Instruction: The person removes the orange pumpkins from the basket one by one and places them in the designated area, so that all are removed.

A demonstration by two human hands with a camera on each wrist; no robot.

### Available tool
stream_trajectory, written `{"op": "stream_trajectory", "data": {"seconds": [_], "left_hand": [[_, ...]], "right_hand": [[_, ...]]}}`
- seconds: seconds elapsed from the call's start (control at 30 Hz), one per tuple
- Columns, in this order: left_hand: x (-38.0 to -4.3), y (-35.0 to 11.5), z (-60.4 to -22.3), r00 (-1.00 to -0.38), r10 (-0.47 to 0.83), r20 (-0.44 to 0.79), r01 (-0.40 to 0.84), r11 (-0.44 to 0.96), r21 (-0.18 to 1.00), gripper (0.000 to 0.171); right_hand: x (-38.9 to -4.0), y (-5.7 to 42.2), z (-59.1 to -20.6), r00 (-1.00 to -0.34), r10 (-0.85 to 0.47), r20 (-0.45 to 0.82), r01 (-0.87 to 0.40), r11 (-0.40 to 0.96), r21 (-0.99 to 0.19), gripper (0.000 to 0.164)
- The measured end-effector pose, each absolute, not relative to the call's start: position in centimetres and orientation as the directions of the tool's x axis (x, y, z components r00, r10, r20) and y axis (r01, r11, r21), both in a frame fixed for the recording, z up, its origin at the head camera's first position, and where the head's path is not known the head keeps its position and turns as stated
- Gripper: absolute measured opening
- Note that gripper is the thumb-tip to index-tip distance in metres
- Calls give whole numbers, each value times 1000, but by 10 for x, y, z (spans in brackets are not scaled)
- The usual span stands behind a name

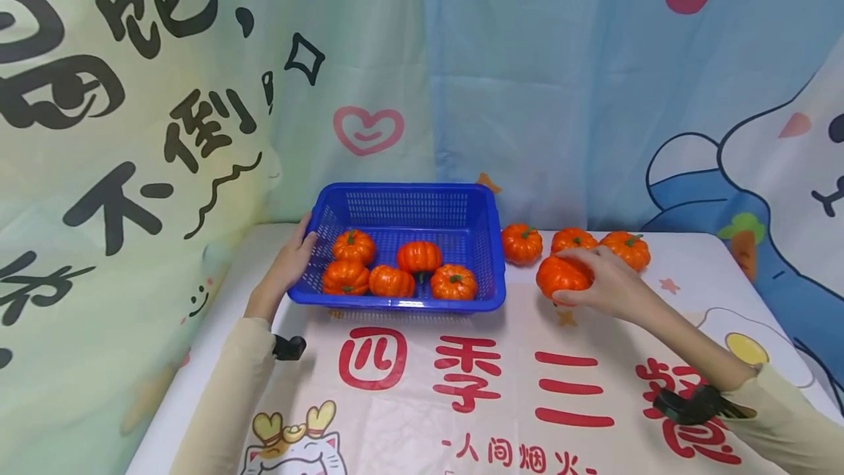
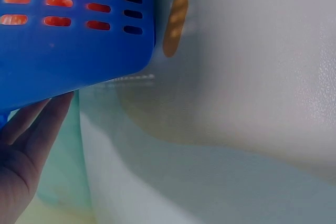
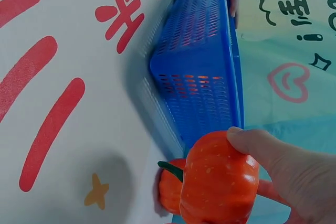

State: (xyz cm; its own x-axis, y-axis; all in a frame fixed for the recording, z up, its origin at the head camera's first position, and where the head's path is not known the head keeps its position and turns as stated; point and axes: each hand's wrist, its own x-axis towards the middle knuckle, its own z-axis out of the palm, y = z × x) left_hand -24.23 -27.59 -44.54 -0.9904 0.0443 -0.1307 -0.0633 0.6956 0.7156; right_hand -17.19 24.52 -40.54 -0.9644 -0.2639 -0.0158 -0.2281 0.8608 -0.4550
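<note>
My right hand (image 1: 609, 284) grips a small orange toy pumpkin (image 1: 563, 278) between thumb and fingers, above the table right of the basket. In the right wrist view this pumpkin (image 3: 220, 179) shows its green stem, with the thumb on its top. A blue plastic basket (image 1: 395, 304) with slotted walls holds several similar pumpkins (image 1: 455, 282) toward its near side. My left hand (image 1: 290, 259) rests against the basket's left side, its fingers (image 2: 47, 127) fairly straight along the wall in the left wrist view.
Three more pumpkins stand in a row at the back: one (image 1: 522, 244) beside the basket, another (image 1: 574, 240) behind the held one, and a third (image 1: 626, 249) behind my right hand. A printed cloth (image 1: 395, 416) covers the table. A patterned curtain (image 1: 514, 94) hangs close behind.
</note>
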Motion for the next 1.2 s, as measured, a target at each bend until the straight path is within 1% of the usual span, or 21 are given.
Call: {"op": "stream_trajectory", "data": {"seconds": [0.27, 0.73, 0.9, 1.1, 1.2], "left_hand": [[-242, -276, -445, -990, 46, -135, -66, 690, 721, 59], [-243, -275, -445, -990, 49, -130, -62, 686, 725, 59], [-243, -274, -447, -990, 51, -130, -61, 683, 728, 60], [-244, -275, -447, -988, 46, -145, -75, 681, 729, 60], [-245, -276, -446, -989, 50, -141, -69, 683, 727, 60]], "right_hand": [[-173, 241, -407, -965, -261, -12, -227, 861, -455, 69], [-173, 240, -411, -969, -248, -8, -216, 860, -462, 70], [-174, 239, -410, -972, -233, -31, -194, 868, -456, 74], [-176, 235, -411, -973, -227, -50, -184, 882, -433, 85], [-177, 234, -412, -974, -218, -67, -169, 886, -431, 88]]}}
